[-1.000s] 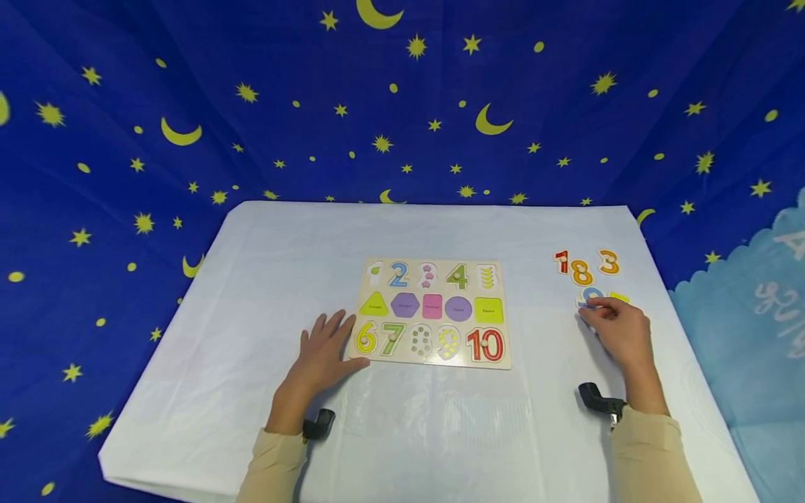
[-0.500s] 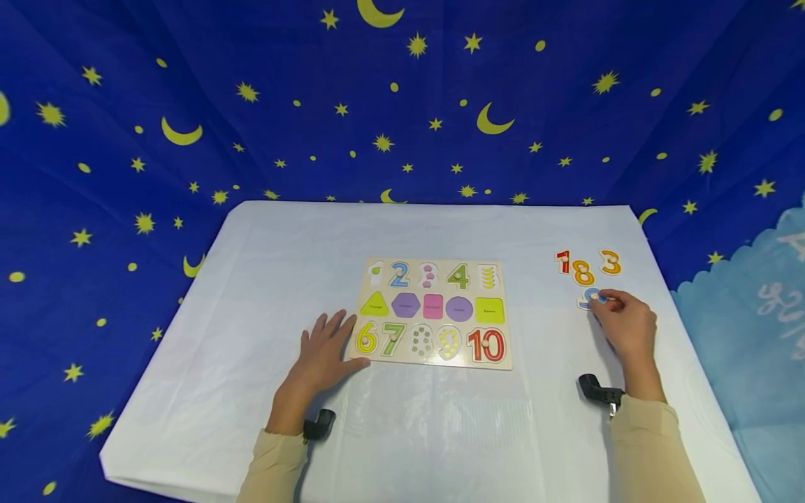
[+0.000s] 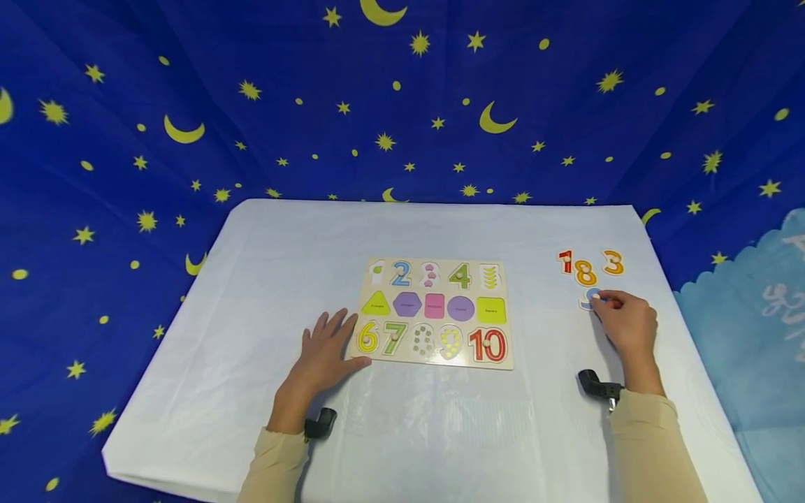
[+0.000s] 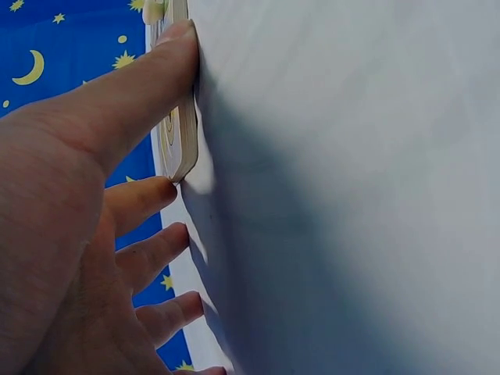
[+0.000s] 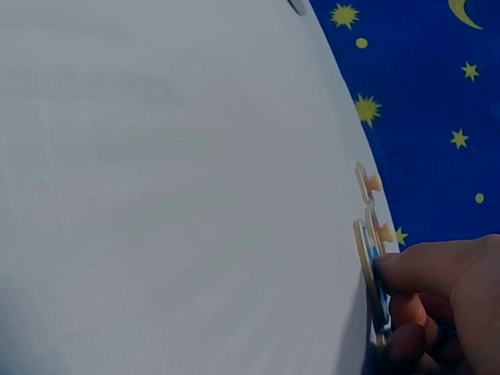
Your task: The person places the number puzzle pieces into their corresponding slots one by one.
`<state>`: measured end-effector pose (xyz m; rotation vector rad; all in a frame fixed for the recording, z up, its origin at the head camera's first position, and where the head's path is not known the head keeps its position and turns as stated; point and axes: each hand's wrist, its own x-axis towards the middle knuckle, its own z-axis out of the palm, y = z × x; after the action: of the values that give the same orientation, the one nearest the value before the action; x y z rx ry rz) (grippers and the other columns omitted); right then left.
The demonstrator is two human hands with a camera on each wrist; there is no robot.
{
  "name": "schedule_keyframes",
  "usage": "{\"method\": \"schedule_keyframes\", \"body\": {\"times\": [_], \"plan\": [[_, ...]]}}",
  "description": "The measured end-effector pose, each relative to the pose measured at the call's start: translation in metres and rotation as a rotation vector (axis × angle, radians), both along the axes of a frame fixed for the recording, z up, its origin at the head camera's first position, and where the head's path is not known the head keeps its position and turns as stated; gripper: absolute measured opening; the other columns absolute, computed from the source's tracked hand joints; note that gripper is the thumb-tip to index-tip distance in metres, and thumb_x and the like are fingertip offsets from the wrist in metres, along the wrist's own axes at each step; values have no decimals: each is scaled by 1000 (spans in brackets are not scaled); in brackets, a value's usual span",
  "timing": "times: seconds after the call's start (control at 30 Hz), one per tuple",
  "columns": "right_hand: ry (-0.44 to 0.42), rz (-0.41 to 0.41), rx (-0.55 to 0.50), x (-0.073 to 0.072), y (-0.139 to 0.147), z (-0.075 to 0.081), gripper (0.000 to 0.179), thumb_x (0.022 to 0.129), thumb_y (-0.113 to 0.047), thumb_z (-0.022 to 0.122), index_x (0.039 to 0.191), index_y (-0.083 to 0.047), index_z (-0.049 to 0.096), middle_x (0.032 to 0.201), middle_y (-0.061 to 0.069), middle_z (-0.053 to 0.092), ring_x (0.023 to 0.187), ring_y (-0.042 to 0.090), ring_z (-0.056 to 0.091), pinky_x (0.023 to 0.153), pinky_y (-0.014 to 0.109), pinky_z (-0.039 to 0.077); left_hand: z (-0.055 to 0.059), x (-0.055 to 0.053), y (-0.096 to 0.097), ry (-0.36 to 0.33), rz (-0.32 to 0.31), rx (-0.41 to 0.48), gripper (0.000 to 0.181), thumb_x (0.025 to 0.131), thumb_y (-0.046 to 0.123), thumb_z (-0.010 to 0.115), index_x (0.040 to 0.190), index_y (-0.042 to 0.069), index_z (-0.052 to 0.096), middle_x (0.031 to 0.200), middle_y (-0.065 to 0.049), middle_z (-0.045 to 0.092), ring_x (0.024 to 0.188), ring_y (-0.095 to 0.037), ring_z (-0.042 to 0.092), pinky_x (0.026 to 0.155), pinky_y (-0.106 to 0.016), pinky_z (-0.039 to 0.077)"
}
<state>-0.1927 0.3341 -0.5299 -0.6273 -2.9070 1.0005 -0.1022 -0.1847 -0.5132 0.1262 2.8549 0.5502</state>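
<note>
My right hand pinches the small knob of a blue number 9 puzzle piece at the right of the table. From the right wrist view, thumb and fingertips meet on the piece's face, its wooden edge showing toward the camera. My left hand lies spread at the lower left corner of the wooden number puzzle board; its thumb is against the near edge and the other fingers stretch along the left side. The board bears a green 4 and a red 10.
Beyond my right hand lie a red 1, an orange 8 and an orange 3. The board's recesses for 1, 3, 5, 8 and 9 show printed pictures. A blue starry curtain stands behind the white table.
My right hand has shifted slightly right over the blue 9, its fingertips now at the knob. The yellow piece seen beside it earlier is now hidden by the hand. My left hand stays put.
</note>
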Motion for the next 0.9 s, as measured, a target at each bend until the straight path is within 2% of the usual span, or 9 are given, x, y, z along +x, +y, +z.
{"method": "schedule_keyframes", "body": {"times": [0.2, 0.53, 0.77, 0.9], "plan": [[4, 11, -8, 2, 0, 3, 41, 94, -33, 59, 119, -1, 65, 86, 12, 55, 87, 29, 44, 68, 37, 26, 1, -1, 0, 5, -4, 1, 94, 78, 54, 72, 151, 13, 31, 156, -14, 22, 143, -42, 6, 105, -69, 6], [67, 66, -27, 5, -7, 10, 39, 94, -32, 60, 117, -2, 67, 86, 12, 57, 83, 26, 46, 67, 36, 29, 3, -2, 1, -11, 6, -9, 94, 79, 55, 72, 152, 12, 31, 157, -14, 22, 143, -41, 5, 106, -68, 5], [87, 99, -28, 7, -13, 10, 36, 93, -31, 61, 115, -2, 67, 85, 12, 58, 79, 25, 47, 65, 35, 31, 3, -2, 1, 8, 1, -2, 94, 79, 54, 73, 151, 12, 31, 156, -14, 22, 143, -42, 6, 106, -69, 5], [116, 140, -2, 9, -15, 9, 34, 92, -30, 63, 111, -1, 69, 80, 10, 58, 74, 25, 47, 62, 35, 32, 1, 0, 1, -3, 3, -4, 93, 78, 53, 73, 151, 12, 31, 156, -14, 22, 143, -42, 6, 106, -68, 6]]}}
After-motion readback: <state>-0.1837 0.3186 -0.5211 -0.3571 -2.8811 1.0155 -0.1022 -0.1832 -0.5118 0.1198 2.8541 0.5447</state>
